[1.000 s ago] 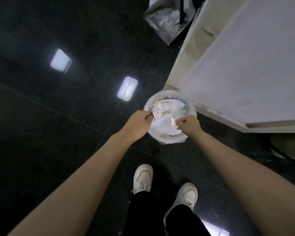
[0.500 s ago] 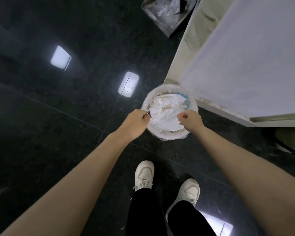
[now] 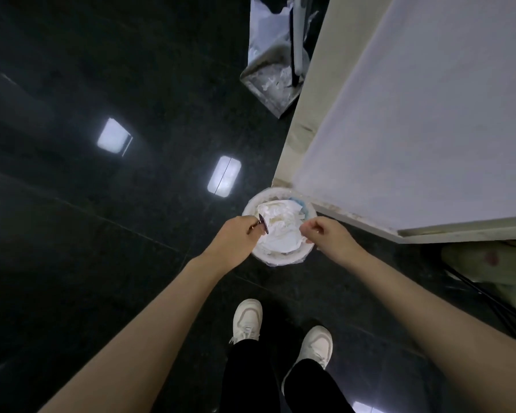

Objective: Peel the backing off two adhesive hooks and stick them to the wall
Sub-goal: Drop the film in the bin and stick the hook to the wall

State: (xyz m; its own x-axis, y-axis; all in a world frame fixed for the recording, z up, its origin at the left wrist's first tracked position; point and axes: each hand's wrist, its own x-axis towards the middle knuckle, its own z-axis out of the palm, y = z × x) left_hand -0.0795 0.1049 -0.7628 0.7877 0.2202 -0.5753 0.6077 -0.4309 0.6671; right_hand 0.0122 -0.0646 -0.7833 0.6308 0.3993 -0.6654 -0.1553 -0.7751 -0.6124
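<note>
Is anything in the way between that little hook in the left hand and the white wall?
Nothing visible: the hook, pinched by the left hand above the bin, has open air toward the wall.

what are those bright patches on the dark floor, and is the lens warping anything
head view: the two bright rectangles are glare, likely ceiling lights mirrored in the glossy floor; the wide lens bows the wall edges and stretches the arms
</note>
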